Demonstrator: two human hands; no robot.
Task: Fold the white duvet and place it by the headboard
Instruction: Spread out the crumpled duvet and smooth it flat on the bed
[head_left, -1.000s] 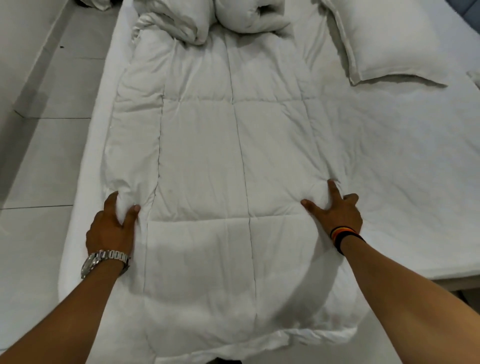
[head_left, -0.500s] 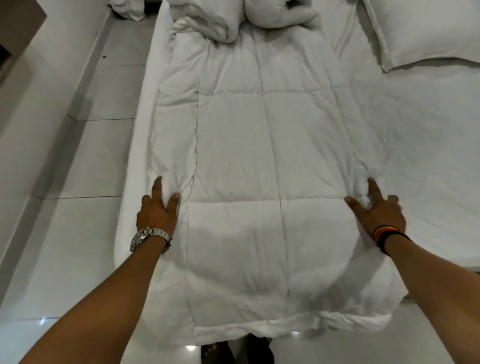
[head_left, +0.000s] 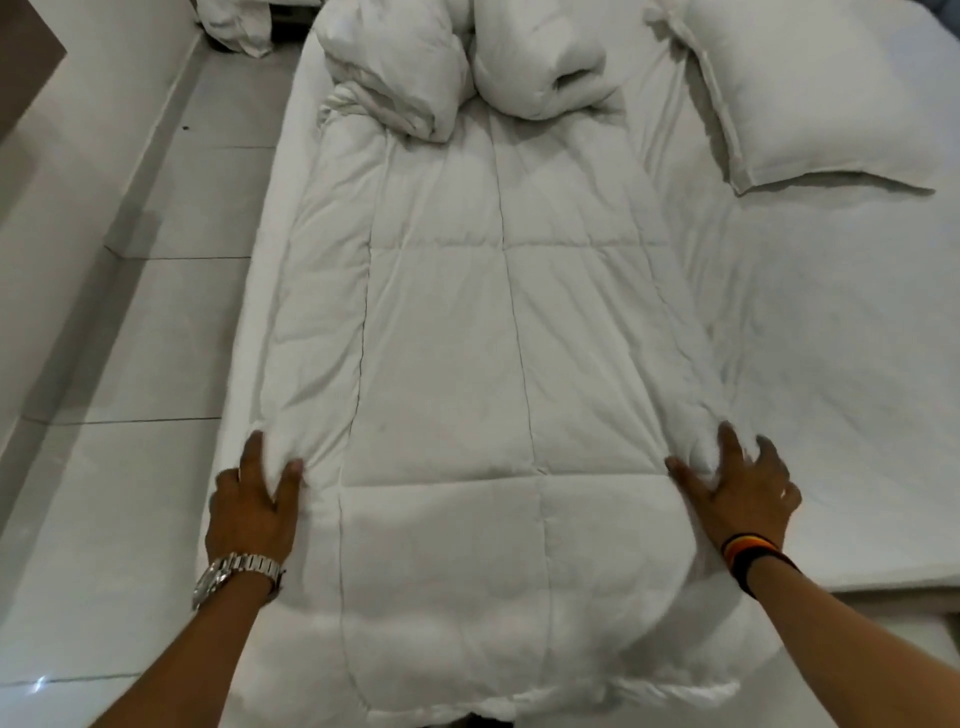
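Duvet (head_left: 498, 364): long axis runs straight ahead from both grips (far end bunched).
Left hand (head_left: 253, 512): pinching its left edge.
Right hand (head_left: 737, 491): pinching its right edge, equally near.

Dim, soft indoor light; wide-angle edge distortion.

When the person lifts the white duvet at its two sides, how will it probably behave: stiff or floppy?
The duvet will probably be floppy: it bunches where the left hand and right hand pinch its edges. Its puffy quilted panels suggest it is light for its size. The near end already droops over the bed's edge, so the middle would likely sag.
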